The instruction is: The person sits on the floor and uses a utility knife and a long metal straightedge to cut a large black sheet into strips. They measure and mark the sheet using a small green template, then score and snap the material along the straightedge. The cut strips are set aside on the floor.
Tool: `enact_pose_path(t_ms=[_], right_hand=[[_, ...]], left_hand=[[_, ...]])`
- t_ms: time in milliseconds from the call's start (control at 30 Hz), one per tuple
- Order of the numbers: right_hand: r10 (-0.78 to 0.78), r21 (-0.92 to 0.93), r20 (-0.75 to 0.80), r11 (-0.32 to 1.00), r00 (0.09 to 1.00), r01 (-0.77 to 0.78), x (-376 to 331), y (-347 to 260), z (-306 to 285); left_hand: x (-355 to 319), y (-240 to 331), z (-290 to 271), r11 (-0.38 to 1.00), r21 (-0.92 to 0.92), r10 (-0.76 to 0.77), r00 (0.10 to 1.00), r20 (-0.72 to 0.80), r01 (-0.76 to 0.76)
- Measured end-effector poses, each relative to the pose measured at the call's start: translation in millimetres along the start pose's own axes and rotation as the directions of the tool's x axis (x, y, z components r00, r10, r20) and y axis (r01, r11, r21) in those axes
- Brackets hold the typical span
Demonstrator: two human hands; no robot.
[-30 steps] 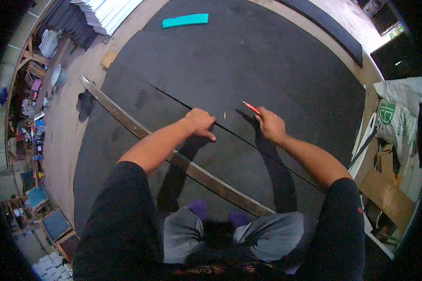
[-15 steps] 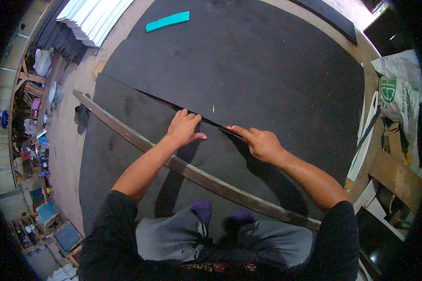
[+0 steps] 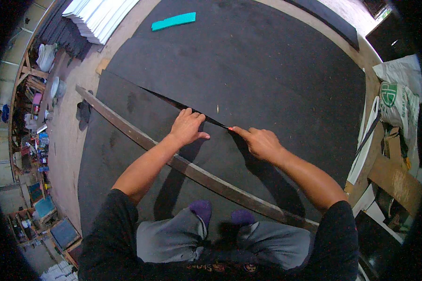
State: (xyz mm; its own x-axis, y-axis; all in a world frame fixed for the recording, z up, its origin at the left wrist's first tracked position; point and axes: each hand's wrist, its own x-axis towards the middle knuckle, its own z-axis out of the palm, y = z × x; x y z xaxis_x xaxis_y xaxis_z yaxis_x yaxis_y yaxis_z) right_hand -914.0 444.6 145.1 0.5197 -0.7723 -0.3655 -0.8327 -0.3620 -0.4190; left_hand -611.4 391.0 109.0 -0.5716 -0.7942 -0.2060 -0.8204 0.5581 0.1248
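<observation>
A large black sheet (image 3: 276, 75) covers the floor in front of me. A long thin slit (image 3: 166, 99) runs across it from the upper left down to my right hand. My left hand (image 3: 188, 126) lies on the sheet along the slit, fingers stretched out and thumb apart. At the slit's lower right end, my right hand (image 3: 263, 144) is closed with the index finger pointing forward. It grips a small red-ended cutter knife (image 3: 230, 128), mostly hidden by the fingers. A long, narrow straight bar (image 3: 197, 172) lies across the sheet under my forearms, nearer my knees.
A turquoise strip (image 3: 173, 21) rests on the far part of the sheet. White stacked sheets (image 3: 96, 18) stand at the upper left. Shelves of clutter (image 3: 37, 122) line the left side. White sacks (image 3: 398, 103) and board offcuts (image 3: 396, 180) lie at the right.
My right hand has shifted slightly left, toward my left hand, and the dark gap beneath its fingers no longer shows. My left hand keeps its place on the sheet. The view has turned a little.
</observation>
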Motion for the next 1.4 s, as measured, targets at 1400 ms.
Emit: enact_pose_path(t_ms=[1400], right_hand=[[0.130,-0.106,-0.108,0.984,0.986,-0.142,-107,37,6]], left_hand=[[16,87,-4,0.981,-0.022,0.195,0.969,0.150,-0.194]])
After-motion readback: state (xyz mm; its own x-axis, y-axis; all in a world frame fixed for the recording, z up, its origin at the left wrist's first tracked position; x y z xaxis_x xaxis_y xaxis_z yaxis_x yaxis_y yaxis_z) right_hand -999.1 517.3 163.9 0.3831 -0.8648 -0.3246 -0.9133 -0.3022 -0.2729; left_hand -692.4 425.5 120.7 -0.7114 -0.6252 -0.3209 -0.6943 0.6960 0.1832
